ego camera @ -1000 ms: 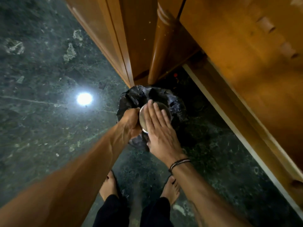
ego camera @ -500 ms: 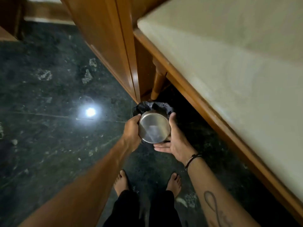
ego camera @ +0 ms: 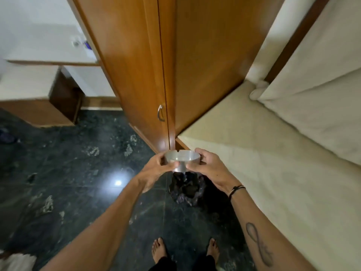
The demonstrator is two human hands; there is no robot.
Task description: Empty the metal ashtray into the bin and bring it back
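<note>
You hold the metal ashtray (ego camera: 182, 160) upright in the air between both hands, above the bin (ego camera: 188, 189) with its black liner, which stands on the dark stone floor (ego camera: 82, 173) just left of the cream mattress (ego camera: 273, 173) and near the foot of the wooden wardrobe (ego camera: 148, 75). Your left hand (ego camera: 156, 166) is closed around the ashtray's left wall, thumb on the near side; your right hand (ego camera: 207, 165) is closed around the right wall, fingers curling behind the rim. The inside of the ashtray is not visible from here, so whether any ash remains cannot be told.

Judging by the upright dish, the emptying looks done and the carry back is the step in hand. Keep the rim level so loose residue does not spill on the mattress or floor. Thin polished metal is likely slippery, so grip the wall rather than the notched rim. Step clear of the bin before you turn.
</note>
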